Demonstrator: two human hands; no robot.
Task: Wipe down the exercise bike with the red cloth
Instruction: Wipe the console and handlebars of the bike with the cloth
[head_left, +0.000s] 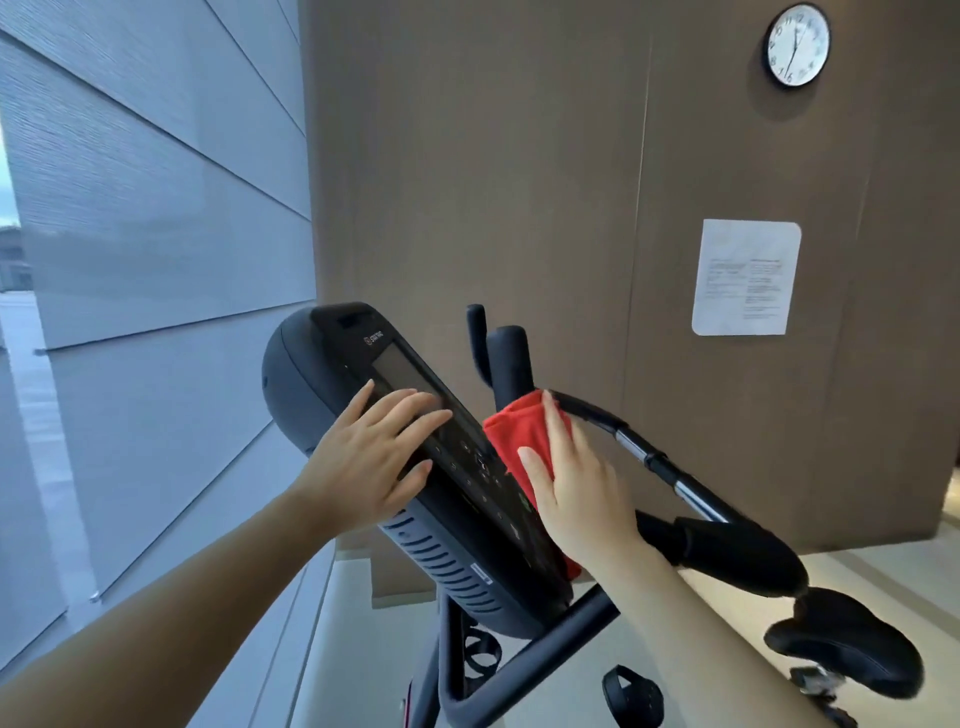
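The exercise bike's black console (332, 364) fills the middle of the view, tilted, with its dark screen and button panel facing me. My left hand (371, 457) lies flat on the screen and the console's left edge, fingers straight and spread. My right hand (576, 483) presses the red cloth (511, 431) against the console's right side, fingers straight over the fabric. Part of the cloth is hidden under my palm. A small piece of it shows below my wrist.
Black handlebars (727, 540) with a chrome section curve off to the right of the console. The black saddle (852, 644) sits at lower right, a pedal (631, 693) below. A brown wall with a clock (797, 44) and a paper notice (745, 278) stands behind; a window is at left.
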